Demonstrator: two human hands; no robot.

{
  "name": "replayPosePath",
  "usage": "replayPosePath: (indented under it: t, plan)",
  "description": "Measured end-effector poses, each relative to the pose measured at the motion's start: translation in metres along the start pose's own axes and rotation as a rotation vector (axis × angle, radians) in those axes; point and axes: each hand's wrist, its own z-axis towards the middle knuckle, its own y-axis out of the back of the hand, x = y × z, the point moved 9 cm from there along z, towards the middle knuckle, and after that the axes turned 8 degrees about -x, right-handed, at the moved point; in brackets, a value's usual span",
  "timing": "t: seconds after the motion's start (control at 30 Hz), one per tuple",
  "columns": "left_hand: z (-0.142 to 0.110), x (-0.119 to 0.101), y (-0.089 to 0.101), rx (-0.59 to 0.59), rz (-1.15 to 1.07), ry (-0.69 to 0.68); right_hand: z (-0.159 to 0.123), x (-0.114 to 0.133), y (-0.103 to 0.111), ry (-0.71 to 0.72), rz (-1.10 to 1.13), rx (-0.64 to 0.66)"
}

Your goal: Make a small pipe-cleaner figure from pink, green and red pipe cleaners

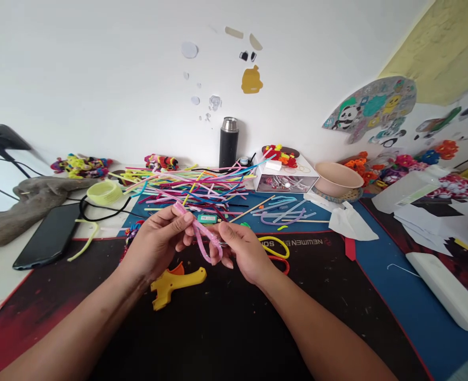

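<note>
My left hand (158, 241) and my right hand (244, 248) meet above the black desk mat (226, 328). Both pinch a pink pipe cleaner (203, 238) bent into a loop. The left fingers grip its upper end, the right fingers hold the twisted lower part. A yellow glue gun (174, 283) lies on the mat just below my left hand. Behind the hands spreads a heap of coloured pipe cleaners (194, 188).
A black phone (47, 241) lies at the left beside a yellow-green tape roll (104, 191). A dark flask (228, 140) stands at the wall. A pink bowl (337, 180), a white box (285, 177), yellow-handled scissors (276, 248) and papers (428, 217) sit to the right.
</note>
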Motion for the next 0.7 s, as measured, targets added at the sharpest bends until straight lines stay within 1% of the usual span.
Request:
replayPosePath:
  t: [0.17, 0.3, 0.4, 0.5, 0.6, 0.7]
  plan:
    - [-0.001, -0.009, 0.001, -0.026, -0.024, -0.051, -0.001, 0.002, -0.003, -0.015, 0.002, 0.017]
    - [-0.004, -0.013, 0.001, -0.039, -0.017, -0.074, 0.000, -0.002, 0.000, -0.067, 0.056, -0.017]
    - [-0.007, -0.018, 0.000, -0.043, 0.003, -0.104, 0.000, -0.006, -0.003, -0.105, 0.105, 0.003]
    - [-0.008, -0.023, -0.001, -0.046, 0.014, -0.127, 0.000, -0.007, -0.004, -0.111, 0.119, 0.008]
    - [-0.008, -0.028, 0.000, -0.078, 0.013, -0.144, 0.001, -0.007, 0.000, -0.107, 0.123, -0.034]
    - [-0.006, -0.031, 0.005, -0.124, -0.001, -0.145, 0.004, -0.006, 0.008, -0.094, 0.136, -0.105]
